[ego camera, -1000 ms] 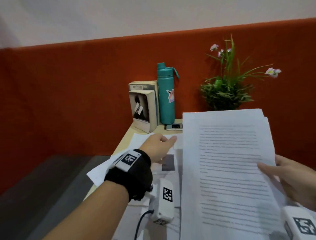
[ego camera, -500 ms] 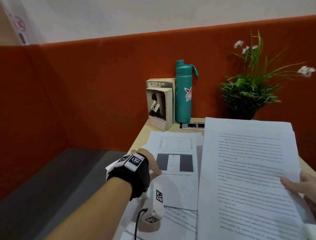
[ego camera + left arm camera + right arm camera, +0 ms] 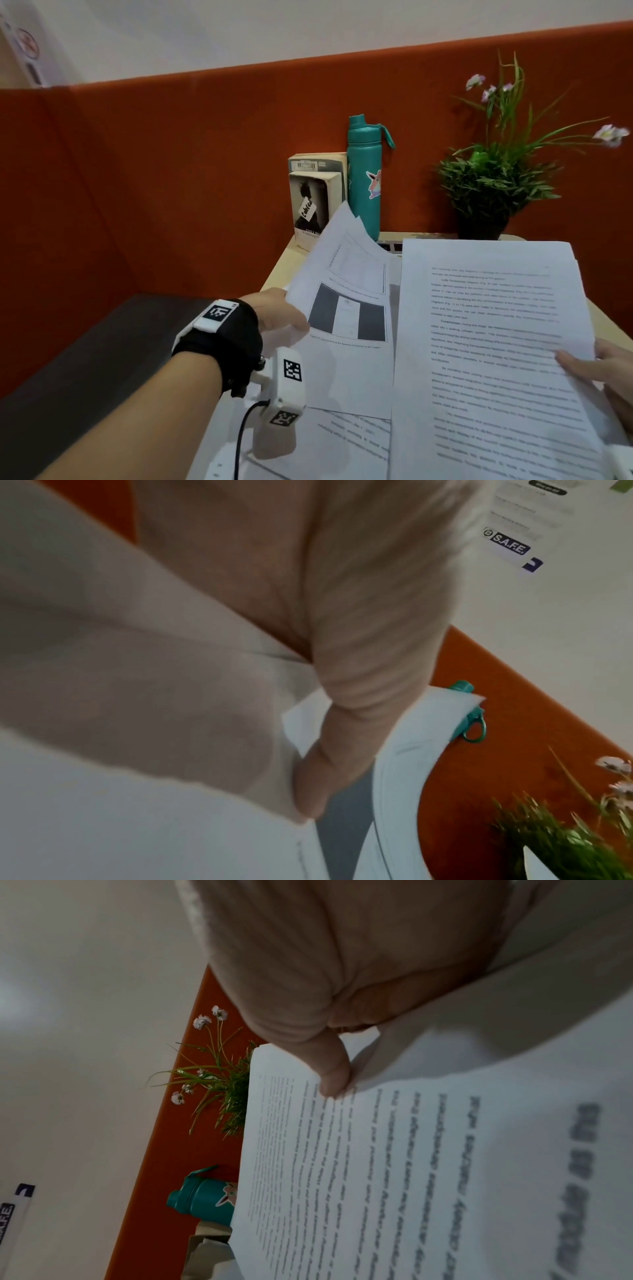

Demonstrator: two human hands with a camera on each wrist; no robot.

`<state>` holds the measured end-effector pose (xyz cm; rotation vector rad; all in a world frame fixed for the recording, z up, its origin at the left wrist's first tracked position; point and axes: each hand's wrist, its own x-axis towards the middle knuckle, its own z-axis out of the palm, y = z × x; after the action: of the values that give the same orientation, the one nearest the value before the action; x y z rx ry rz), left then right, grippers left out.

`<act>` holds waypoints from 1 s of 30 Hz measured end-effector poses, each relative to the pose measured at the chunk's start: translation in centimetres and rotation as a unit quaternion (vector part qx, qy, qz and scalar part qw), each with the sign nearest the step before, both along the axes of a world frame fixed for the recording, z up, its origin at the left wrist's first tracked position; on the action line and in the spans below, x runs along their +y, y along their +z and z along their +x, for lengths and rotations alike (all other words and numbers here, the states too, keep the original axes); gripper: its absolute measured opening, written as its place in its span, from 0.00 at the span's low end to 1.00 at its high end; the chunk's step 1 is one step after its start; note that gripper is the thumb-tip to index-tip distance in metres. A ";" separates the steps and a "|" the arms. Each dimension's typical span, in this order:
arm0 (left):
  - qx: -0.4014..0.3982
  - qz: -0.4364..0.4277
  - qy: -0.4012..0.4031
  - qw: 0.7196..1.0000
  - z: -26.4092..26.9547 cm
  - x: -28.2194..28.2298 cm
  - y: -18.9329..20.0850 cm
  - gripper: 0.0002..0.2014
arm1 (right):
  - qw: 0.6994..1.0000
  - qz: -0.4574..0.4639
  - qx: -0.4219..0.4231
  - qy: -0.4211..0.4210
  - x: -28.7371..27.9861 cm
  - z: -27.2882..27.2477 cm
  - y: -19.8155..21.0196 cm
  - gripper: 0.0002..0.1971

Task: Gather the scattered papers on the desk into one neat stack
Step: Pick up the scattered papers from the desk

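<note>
Papers, part gathered. Left hand [image 3: 274, 313] pinched the figure sheet [image 3: 346, 294] by its left edge, far corner curling up beyond the fingers. Right hand [image 3: 613, 373] gripped the stack [image 3: 493, 359], thumb on top. More sheets [image 3: 346, 442] lay on the desk [image 3: 284, 263] below. Risks: a one-edge pinch could crease the sheet; it might snag the stack's edge and skew it.

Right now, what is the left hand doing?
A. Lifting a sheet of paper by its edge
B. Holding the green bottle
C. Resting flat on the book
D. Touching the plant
A: the left hand pinches the edge of a sheet of paper, whose far end curls up off the desk.
</note>
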<state>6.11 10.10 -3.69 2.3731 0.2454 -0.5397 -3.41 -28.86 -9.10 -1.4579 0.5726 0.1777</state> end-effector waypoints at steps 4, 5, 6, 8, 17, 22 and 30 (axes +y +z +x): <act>-0.068 -0.075 -0.009 0.995 -0.4 0.4 1.3 0.16 | 1.000 0.001 -0.012 -0.022 0.0 0.1 -0.6 0.12; -0.081 -0.081 -0.023 0.993 -0.5 0.4 1.5 0.16 | 0.999 0.001 -0.016 -0.032 -0.2 0.1 -0.8 0.13; -0.087 -0.083 -0.038 0.992 -0.7 0.5 1.8 0.15 | 0.999 -0.004 -0.020 -0.030 -0.2 0.1 -0.8 0.14; -0.091 -0.094 -0.038 0.991 -1.2 0.8 2.2 0.07 | 0.999 0.004 -0.033 -0.025 0.4 -0.1 -0.6 0.13; -0.261 -0.251 0.083 0.929 -1.0 6.7 9.2 0.08 | 0.984 -0.006 -0.153 -0.096 0.9 -0.6 1.2 0.26; -0.220 -0.357 0.097 0.903 -1.1 8.0 9.7 0.10 | 0.979 -0.031 -0.189 -0.064 2.3 0.3 2.8 0.11; -0.103 -0.382 0.058 0.917 -1.1 -0.6 3.4 0.18 | 0.959 0.036 -0.276 0.048 7.2 1.4 5.4 0.18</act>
<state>4.96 9.55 -0.26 1.6195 0.0568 -0.2508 -1.98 -21.69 -3.68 -1.3850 0.0401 -0.1334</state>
